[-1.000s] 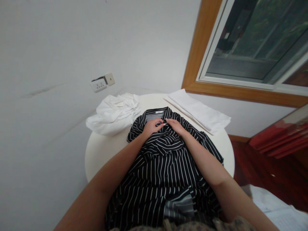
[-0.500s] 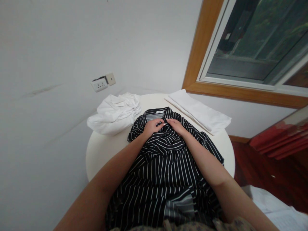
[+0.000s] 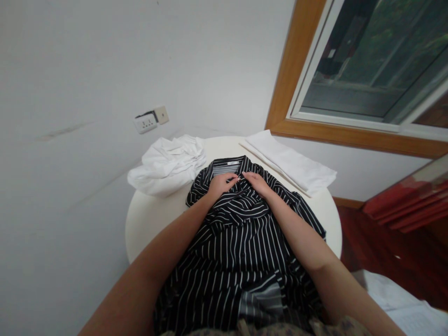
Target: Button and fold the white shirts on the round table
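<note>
A black shirt with white stripes lies spread face up, its collar at the far end and its lower part running toward me. Just below the collar, my left hand pinches the shirt's front edge between thumb and fingers. My right hand grips the cloth at the same spot from the other side, its fingertips nearly meeting the left ones. Whatever small part lies between the fingertips is too small to make out. Under my forearms the middle of the shirt is bunched in folds.
The shirt rests on a round white table. Crumpled white cloth sits at its back left, a folded white cloth at its back right. Behind are a wall with a socket and a wood-framed window. White material lies low at right.
Both hands stay at the collar front with only slight finger movement. The shirt lies as before.
</note>
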`<state>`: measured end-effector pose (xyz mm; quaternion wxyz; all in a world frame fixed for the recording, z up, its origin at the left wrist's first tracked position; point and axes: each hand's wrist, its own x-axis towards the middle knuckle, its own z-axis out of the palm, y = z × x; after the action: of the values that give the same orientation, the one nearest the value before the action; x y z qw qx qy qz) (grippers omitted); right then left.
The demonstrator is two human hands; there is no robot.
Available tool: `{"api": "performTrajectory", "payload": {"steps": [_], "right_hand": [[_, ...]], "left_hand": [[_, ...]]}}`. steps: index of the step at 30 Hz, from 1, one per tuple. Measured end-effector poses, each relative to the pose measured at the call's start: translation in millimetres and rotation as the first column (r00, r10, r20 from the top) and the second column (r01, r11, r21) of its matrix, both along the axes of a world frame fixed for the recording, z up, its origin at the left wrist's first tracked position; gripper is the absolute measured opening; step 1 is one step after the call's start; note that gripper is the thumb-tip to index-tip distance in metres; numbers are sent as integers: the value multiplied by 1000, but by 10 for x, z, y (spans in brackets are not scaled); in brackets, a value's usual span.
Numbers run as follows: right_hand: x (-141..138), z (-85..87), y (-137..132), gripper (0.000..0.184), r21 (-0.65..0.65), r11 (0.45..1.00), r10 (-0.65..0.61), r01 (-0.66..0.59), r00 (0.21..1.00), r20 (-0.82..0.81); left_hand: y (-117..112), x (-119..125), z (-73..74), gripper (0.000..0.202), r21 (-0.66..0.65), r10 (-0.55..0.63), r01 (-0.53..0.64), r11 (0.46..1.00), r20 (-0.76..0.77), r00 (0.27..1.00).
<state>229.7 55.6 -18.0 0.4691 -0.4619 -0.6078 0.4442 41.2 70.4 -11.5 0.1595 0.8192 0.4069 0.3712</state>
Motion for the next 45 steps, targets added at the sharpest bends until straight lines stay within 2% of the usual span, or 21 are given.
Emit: {"api": "performTrajectory", "payload": {"steps": [3, 6, 8, 10, 12, 14, 16, 19, 21, 22, 25, 30, 32, 35, 37, 39, 41, 43, 45], "right_hand": [[11, 6, 13, 40, -47, 996, -75, 69, 990, -121], [108, 100, 42, 41, -35, 970, -242, 240, 950, -198], [218, 238, 56, 41, 16, 940, -329, 341, 917, -226], [331, 427, 46, 40, 91, 915, -361, 393, 899, -247], [410, 637, -1, 39, 182, 906, -340, 382, 914, -222], [438, 835, -80, 40, 289, 896, -308, 337, 941, -142], [424, 992, -167, 42, 393, 874, -300, 287, 954, -29], [382, 1127, -254, 45, 501, 834, -334, 233, 935, 121], [368, 1155, -267, 45, 540, 807, -377, 239, 913, 159], [368, 1155, -263, 45, 551, 795, -398, 253, 903, 160], [389, 1133, -235, 42, 558, 768, -457, 314, 879, 135], [469, 1112, -203, 39, 566, 712, -552, 415, 830, 86], [506, 1123, -204, 40, 570, 692, -574, 443, 816, 63], [537, 1156, -220, 42, 569, 684, -584, 457, 810, 50], [525, 1181, -238, 43, 570, 690, -575, 446, 816, 58], [486, 1203, -259, 43, 572, 703, -555, 423, 829, 69], [432, 1216, -280, 42, 573, 718, -526, 395, 847, 76], [382, 1220, -298, 41, 574, 730, -502, 371, 861, 82], [351, 1220, -311, 40, 574, 737, -491, 358, 866, 91]], "left_hand": [[-20, -32, 58, 28, 18, 49, -49, 999, -10, 999], [-2, -131, 142, 27, 82, 145, -144, 986, 0, 989], [34, -224, 214, 25, 127, 229, -231, 965, 26, 973], [69, -305, 301, 26, 174, 312, -315, 933, 44, 949], [74, -340, 403, 29, 245, 357, -352, 903, 24, 934], [24, -307, 513, 30, 329, 360, -337, 882, -10, 933], [-83, -208, 618, 31, 379, 298, -268, 886, -20, 954], [-293, -7, 722, 32, 347, 42, -36, 937, -8, 999], [-413, 107, 733, 30, 297, -128, 124, 947, -8, 992], [-455, 149, 722, 31, 276, -172, 169, 946, -13, 985], [-503, 206, 661, 39, 226, -191, 199, 953, -59, 980], [-402, 116, 674, 28, 171, -225, 245, 954, -130, 966], [-334, 30, 729, 27, 180, -164, 189, 965, -141, 976], [-230, -116, 796, 34, 219, 113, -75, 973, -170, 979], [-193, -180, 817, 37, 278, 321, -263, 924, -186, 929], [-205, -177, 825, 39, 340, 404, -329, 881, -177, 898], [-267, -94, 823, 38, 361, 310, -239, 901, -153, 938], [-354, 49, 796, 33, 313, 87, -47, 949, -116, 990], [-432, 203, 728, 29, 209, -124, 129, 969, -36, 992]]}}
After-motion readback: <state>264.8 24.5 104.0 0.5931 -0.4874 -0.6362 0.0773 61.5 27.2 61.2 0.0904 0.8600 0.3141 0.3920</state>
